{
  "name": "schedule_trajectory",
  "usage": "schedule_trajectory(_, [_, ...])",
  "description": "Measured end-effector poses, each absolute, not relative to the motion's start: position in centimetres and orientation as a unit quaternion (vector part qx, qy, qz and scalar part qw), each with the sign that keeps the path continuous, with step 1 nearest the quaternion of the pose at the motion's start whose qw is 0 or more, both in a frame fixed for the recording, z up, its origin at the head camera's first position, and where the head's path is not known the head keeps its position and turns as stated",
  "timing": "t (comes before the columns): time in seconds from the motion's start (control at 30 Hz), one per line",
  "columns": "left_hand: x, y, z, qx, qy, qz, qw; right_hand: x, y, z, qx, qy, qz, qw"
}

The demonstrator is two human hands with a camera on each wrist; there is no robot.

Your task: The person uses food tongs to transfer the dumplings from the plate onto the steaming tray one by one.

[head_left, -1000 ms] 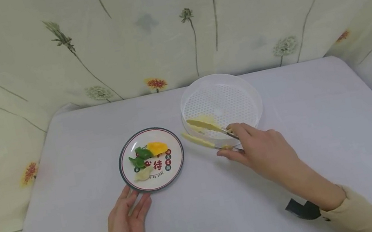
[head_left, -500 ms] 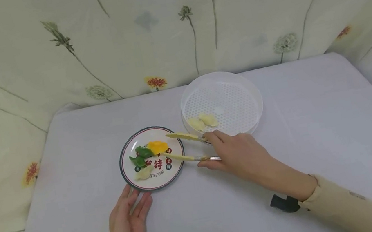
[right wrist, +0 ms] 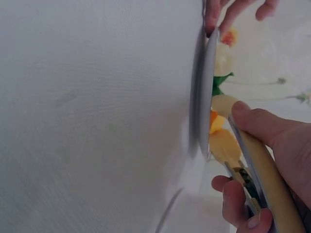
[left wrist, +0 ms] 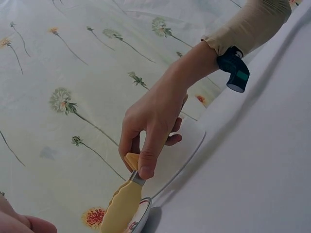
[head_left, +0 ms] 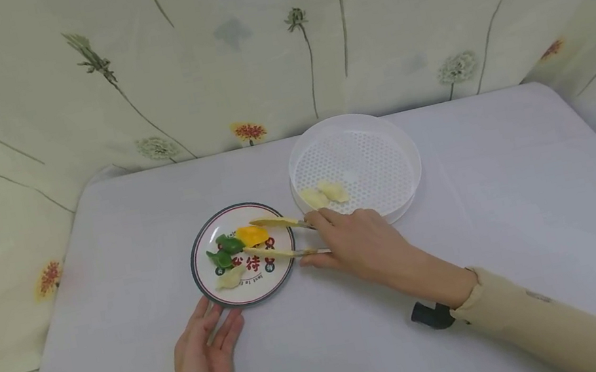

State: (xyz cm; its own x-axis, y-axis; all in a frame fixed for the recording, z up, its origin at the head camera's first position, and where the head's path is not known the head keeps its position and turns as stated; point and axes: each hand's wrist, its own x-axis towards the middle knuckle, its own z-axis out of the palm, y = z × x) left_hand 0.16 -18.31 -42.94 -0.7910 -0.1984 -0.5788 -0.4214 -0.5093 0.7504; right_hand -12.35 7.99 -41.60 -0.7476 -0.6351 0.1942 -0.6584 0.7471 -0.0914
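Observation:
My right hand (head_left: 364, 241) grips a pair of tongs (head_left: 276, 222) with pale yellow tips. The spread tips reach over the right part of a round plate (head_left: 285, 268), one on each side of a yellow dumpling (head_left: 252, 235). Left of that lie two green dumplings (head_left: 230, 244), with a pale dumpling (head_left: 231, 277) below them. At the plate's lower left edge, my left hand (head_left: 203, 366) touches the rim with relaxed fingers. In the left wrist view a tong tip (left wrist: 121, 206) hides much of the plate.
A round white steamer basket (head_left: 392, 212) with a perforated base stands behind and right of the plate. Two pale dumplings (head_left: 333, 191) lie in its front left part. A black camera mount (head_left: 431, 315) sits at the right wrist. Behind the table hangs a flowered cloth (head_left: 394, 16).
My right hand has moved the tongs left from the steamer basket to the plate, their tips now flanking the yellow dumpling. My left hand has stayed at the plate's rim.

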Motion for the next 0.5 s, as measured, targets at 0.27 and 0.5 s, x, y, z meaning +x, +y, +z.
schedule_trajectory(0.27, [0.21, -18.29, -42.97, -0.315, 0.495, 0.807, 0.07, -12.51, 7.73, -41.75, 0.348, -0.933, 0.071, 0.063])
schedule_trajectory(0.5, [0.27, -18.34, -42.92, -0.313, 0.494, 0.808, 0.069, -12.43, 7.82, -41.75, 0.35, -0.931, 0.073, 0.066])
